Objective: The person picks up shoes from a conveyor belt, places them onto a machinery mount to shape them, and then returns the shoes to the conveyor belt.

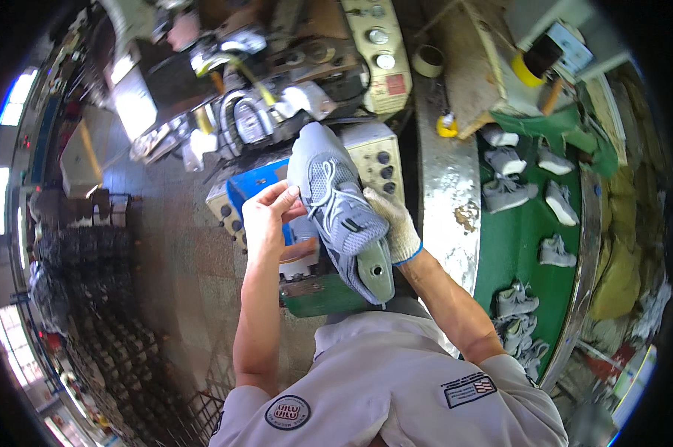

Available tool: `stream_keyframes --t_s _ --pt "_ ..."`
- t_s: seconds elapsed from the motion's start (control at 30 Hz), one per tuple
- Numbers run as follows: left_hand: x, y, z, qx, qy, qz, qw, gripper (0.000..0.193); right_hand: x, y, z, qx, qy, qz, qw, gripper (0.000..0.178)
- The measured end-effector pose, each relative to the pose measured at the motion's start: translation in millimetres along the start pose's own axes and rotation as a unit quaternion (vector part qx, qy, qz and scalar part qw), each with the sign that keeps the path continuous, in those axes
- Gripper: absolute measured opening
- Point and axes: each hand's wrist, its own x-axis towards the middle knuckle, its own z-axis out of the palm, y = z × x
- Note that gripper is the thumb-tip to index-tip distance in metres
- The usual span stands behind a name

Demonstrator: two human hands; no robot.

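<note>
Holds a grey lace-up shoe (329,175) at the centre of the frame, aslant, with the toe toward the upper edge and the heel toward the lower edge. Shows a grey-green block (377,284) with a round hole inside the heel opening. Wraps the right hand (392,223), in an off-white knitted glove with a blue-edged cuff, around the shoe's right side, clamped on it. Has the bare left hand (269,212) at the shoe's left edge, with thumb and forefinger close together and touching it; cannot tell whether pinched tight or merely resting there. Has a blue panel (249,181) just behind the left hand, and a cream box (368,153) with dark knobs to the right of the toe. Faces a machine (247,119) with shiny metal parts, partly blurred, in the upper left of the frame. Has a scuffed metal ledge (448,179) right of centre, then a green surface (493,257) with more grey shoes (560,203) on it, some single, some bunched toward the lower right. Wears a pale grey shirt (403,365) across the lower edge.
</note>
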Motion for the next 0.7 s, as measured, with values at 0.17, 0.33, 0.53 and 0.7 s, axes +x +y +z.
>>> stream_keyframes --t_s 0.17,0.33,0.53,0.7 --pt "21.2 -2.3 -61.8 -0.133 0.073 0.095 0.984 0.048 56.7 31.7 54.5 -0.084 -0.011 -0.023 0.996 0.051" --pt "40.1 12.6 -75.1 -0.193 0.075 0.184 0.961 0.053 113.1 55.0 68.3 -0.504 -0.081 -0.469 0.721 0.032" --pt "66.0 -28.6 -61.8 -0.224 0.023 0.131 0.965 0.046 149.8 71.5 81.5 -0.144 -0.007 -0.157 0.977 0.034" --pt "65.0 -41.6 -53.8 -0.308 -0.04 0.019 0.95 0.039 146.0 75.7 85.5 -0.147 0.016 -0.157 0.976 0.039"
